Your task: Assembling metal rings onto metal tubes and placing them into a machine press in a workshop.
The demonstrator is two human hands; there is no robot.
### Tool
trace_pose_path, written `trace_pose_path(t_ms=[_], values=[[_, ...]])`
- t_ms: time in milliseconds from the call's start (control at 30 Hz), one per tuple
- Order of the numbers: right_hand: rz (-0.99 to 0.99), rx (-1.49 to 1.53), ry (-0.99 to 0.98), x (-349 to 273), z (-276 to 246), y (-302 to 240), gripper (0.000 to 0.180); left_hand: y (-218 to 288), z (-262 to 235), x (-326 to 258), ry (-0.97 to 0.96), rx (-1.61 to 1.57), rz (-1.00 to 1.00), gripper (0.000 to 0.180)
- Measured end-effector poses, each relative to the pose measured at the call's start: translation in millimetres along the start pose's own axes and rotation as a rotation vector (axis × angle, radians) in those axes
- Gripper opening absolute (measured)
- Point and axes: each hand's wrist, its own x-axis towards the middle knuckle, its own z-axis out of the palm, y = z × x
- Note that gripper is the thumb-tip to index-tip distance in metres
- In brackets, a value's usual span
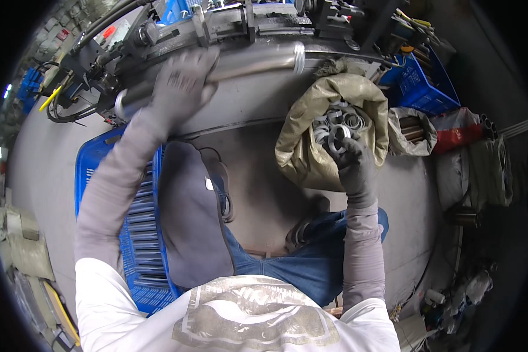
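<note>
We record motion blur on our left hand [184,79]; it covers the middle of a metal tube [255,61], fingers wrapped round it, fingertips indistinct. Our right hand [357,167] pinches a ring [332,139] at the mouth of a sack [302,158], hiding the ring's lower edge; we cannot count the loose rings [353,119] inside. Tube crosswise before the machine [228,26]: long, glossy, brownish toward its right, pale band at each end. Pinched ring: silvery, open-centred.

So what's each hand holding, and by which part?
The left hand grips a metal tube near its middle; the right hand holds a ring by its rim.
</note>
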Motion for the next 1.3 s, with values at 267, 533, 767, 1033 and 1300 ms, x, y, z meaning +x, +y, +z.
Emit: trace_pose_path(t_ms=[267,533,767,1033,1300], values=[[-0.79,-1.372,-0.145,4,14,0,0.044,-59,43,175,-0.099,0.129,-0.296,0.046],[-0.289,-0.931,-0.189,1,14,-3,0.033,-93,103,180,-0.18,0.314,-0.235,0.06],[-0.318,-0.979,-0.138,10,3,5,0.039,-56,53,22,0.171,-0.106,0.061,0.053],[-0.195,-1.131,-0.263,6,-3,23,0.037,-139,123,-340,-0.384,0.111,-0.577,0.048],[-0.133,-1.593,-0.346,-6,41,42,0.052,-83,213,-508,-1.031,0.019,-0.765,0.038]])
